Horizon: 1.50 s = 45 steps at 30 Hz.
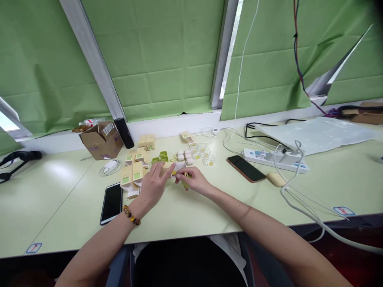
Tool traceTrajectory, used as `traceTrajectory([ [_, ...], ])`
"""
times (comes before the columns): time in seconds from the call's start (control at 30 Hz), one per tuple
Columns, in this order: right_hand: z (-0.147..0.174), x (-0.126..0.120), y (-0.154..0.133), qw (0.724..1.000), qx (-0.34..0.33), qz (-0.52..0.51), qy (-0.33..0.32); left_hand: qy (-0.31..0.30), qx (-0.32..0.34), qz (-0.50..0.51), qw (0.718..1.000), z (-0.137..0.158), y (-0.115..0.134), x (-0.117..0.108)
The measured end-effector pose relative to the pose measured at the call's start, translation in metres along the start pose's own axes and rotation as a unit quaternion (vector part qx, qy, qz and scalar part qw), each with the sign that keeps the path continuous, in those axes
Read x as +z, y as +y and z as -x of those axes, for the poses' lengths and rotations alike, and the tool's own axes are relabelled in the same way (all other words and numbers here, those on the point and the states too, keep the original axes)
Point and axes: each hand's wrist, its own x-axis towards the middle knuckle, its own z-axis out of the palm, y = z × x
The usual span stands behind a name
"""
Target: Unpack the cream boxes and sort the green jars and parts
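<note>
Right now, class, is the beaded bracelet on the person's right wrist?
No: the beaded bracelet circles the wrist of the left hand, and the right hand has no bracelet.

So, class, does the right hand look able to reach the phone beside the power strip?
Probably yes: nothing visible stands between the right hand and the phone, though it may first need to put down its small green item.

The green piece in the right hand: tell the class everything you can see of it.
The green piece is small and yellowish green, perhaps plastic, with what looks like a yellow, loop-like edge on top. The right hand grips it over the pale table, hiding its full shape.
</note>
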Motion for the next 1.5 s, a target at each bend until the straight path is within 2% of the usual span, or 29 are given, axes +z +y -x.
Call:
traceTrajectory([
  [0.07, -0.003, -0.004, 0.004, 0.999, -0.009, 0.013, 0.038, 0.003, -0.011, -0.007, 1.0, -0.001, -0.002, 0.0],
  [0.17, -0.006, -0.012, 0.005, 0.997, -0.016, 0.053, 0.056, 0.014, -0.051, -0.003, 0.999, -0.002, -0.006, 0.001],
  [0.27, -0.005, -0.021, 0.0, 0.979, -0.028, 0.196, 0.051, 0.021, -0.11, 0.026, 0.993, -0.003, -0.012, 0.001],
  [0.3, -0.004, -0.023, -0.002, 0.96, -0.034, 0.273, 0.045, 0.023, -0.128, 0.041, 0.991, -0.004, -0.013, 0.001],
  [0.37, 0.0, -0.024, -0.006, 0.904, -0.036, 0.425, 0.025, 0.031, -0.161, 0.081, 0.983, -0.005, -0.016, 0.001],
  [0.43, 0.002, -0.023, -0.007, 0.853, -0.025, 0.521, -0.006, 0.044, -0.184, 0.135, 0.973, -0.006, -0.018, 0.001],
  [0.53, 0.004, -0.021, -0.004, 0.821, -0.009, 0.57, -0.043, 0.055, -0.207, 0.212, 0.953, -0.006, -0.017, 0.003],
  [0.63, 0.003, -0.026, -0.004, 0.833, 0.011, 0.552, -0.033, 0.05, -0.216, 0.251, 0.942, -0.006, -0.014, 0.004],
  [0.7, 0.0, -0.033, -0.007, 0.871, 0.009, 0.492, -0.007, 0.047, -0.223, 0.266, 0.937, -0.006, -0.011, 0.004],
  [0.8, -0.007, -0.043, -0.011, 0.957, 0.015, 0.286, 0.037, 0.051, -0.246, 0.295, 0.922, -0.006, -0.009, 0.004],
  [0.87, -0.012, -0.047, -0.011, 0.993, 0.063, 0.088, 0.041, 0.054, -0.267, 0.317, 0.909, -0.006, -0.009, 0.005],
  [0.93, -0.015, -0.047, -0.008, 0.99, 0.111, -0.08, 0.021, 0.059, -0.28, 0.338, 0.897, -0.006, -0.01, 0.007],
  [1.0, -0.017, -0.046, -0.003, 0.979, 0.113, -0.167, 0.001, 0.065, -0.286, 0.353, 0.889, -0.005, -0.011, 0.009],
  [1.07, -0.016, -0.043, 0.002, 0.985, 0.082, -0.152, -0.004, 0.072, -0.288, 0.362, 0.883, -0.005, -0.011, 0.011],
  [1.17, -0.014, -0.037, 0.008, 0.999, -0.008, 0.035, 0.031, 0.079, -0.287, 0.377, 0.877, -0.005, -0.011, 0.011],
  [1.23, -0.012, -0.031, 0.011, 0.979, -0.083, 0.174, 0.062, 0.086, -0.283, 0.389, 0.873, -0.005, -0.009, 0.01],
  [1.3, -0.011, -0.025, 0.014, 0.954, -0.131, 0.26, 0.071, 0.09, -0.282, 0.4, 0.867, -0.006, -0.008, 0.01],
  [1.37, -0.011, -0.02, 0.017, 0.938, -0.136, 0.312, 0.064, 0.09, -0.286, 0.416, 0.859, -0.006, -0.007, 0.011],
  [1.5, -0.01, -0.017, 0.021, 0.916, -0.103, 0.382, 0.06, 0.079, -0.299, 0.454, 0.835, -0.005, -0.007, 0.013],
])
